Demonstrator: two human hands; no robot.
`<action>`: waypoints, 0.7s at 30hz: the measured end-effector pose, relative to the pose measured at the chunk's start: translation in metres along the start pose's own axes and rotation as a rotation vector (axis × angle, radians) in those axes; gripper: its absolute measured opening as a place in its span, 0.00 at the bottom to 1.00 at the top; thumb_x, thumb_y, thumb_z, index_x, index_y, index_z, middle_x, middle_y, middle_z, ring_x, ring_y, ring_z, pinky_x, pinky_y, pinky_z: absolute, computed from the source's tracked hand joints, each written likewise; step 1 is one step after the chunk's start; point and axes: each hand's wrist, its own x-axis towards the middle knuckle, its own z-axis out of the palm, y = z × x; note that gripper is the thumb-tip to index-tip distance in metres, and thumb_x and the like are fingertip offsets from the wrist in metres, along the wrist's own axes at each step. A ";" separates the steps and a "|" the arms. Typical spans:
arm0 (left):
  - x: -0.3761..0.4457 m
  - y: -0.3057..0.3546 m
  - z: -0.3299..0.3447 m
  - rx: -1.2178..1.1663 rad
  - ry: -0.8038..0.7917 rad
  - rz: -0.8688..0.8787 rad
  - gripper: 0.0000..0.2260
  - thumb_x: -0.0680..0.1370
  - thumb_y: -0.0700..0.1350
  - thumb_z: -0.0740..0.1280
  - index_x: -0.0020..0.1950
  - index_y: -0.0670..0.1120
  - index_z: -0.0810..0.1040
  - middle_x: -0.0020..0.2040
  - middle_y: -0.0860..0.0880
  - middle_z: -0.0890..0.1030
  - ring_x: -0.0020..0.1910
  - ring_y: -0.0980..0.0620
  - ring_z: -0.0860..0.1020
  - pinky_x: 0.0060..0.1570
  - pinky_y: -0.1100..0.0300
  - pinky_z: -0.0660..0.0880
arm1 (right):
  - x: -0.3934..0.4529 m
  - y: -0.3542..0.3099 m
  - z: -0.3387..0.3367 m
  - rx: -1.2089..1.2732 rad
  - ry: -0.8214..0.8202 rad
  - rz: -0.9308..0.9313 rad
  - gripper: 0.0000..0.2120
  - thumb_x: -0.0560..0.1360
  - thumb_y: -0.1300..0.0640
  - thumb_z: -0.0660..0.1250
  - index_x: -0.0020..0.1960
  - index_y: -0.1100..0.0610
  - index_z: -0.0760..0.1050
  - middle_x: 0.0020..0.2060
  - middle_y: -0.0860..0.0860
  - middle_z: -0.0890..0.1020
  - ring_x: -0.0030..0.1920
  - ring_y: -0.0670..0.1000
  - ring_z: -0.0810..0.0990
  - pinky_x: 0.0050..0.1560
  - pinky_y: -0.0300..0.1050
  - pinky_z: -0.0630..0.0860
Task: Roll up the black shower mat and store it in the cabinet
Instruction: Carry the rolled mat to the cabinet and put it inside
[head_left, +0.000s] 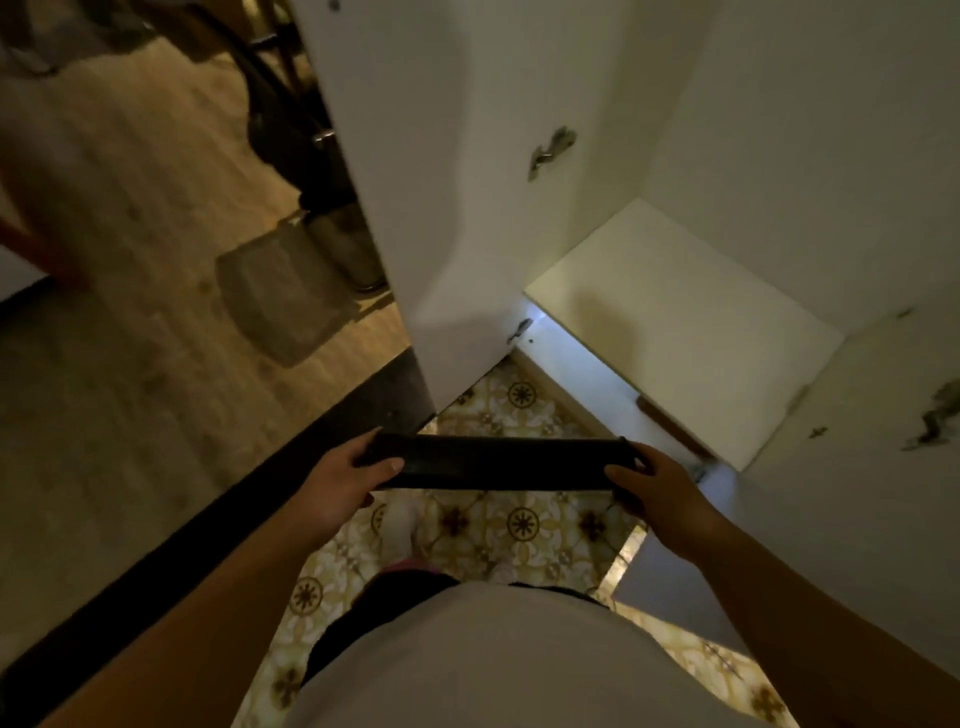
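Observation:
The black shower mat (496, 462) is rolled into a long tight tube and held level above the patterned floor, in front of my body. My left hand (345, 478) grips its left end and my right hand (657, 493) grips its right end. Just beyond the roll stands the white cabinet (789, 130), both doors swung open. Its bottom shelf (680, 322) is bare and lit.
The left cabinet door (441, 182) juts toward me, the right door (857, 467) stands close to my right arm. Yellow patterned tiles (519, 525) lie underfoot. A dark threshold strip (208, 519) divides them from a wood-look floor with a grey mat (280, 296) and dark furniture legs.

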 end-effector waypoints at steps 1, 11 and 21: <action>0.015 0.008 0.002 0.015 -0.046 0.006 0.26 0.71 0.51 0.74 0.69 0.56 0.73 0.57 0.51 0.82 0.55 0.49 0.81 0.58 0.44 0.76 | 0.000 -0.002 -0.003 0.030 0.031 0.005 0.15 0.71 0.59 0.73 0.57 0.51 0.78 0.46 0.54 0.83 0.41 0.50 0.83 0.36 0.40 0.77; 0.162 0.106 0.041 0.340 -0.342 0.121 0.24 0.74 0.48 0.72 0.70 0.52 0.71 0.54 0.50 0.81 0.46 0.55 0.82 0.41 0.59 0.79 | 0.004 -0.004 -0.009 0.309 0.405 0.006 0.15 0.73 0.60 0.72 0.59 0.52 0.78 0.44 0.55 0.80 0.36 0.50 0.80 0.33 0.41 0.76; 0.247 0.177 0.090 0.517 -0.656 0.046 0.13 0.71 0.50 0.72 0.45 0.70 0.79 0.44 0.53 0.83 0.38 0.55 0.81 0.36 0.59 0.74 | 0.017 -0.006 0.011 0.454 0.663 0.090 0.15 0.73 0.62 0.71 0.58 0.50 0.77 0.36 0.53 0.83 0.34 0.52 0.79 0.33 0.44 0.74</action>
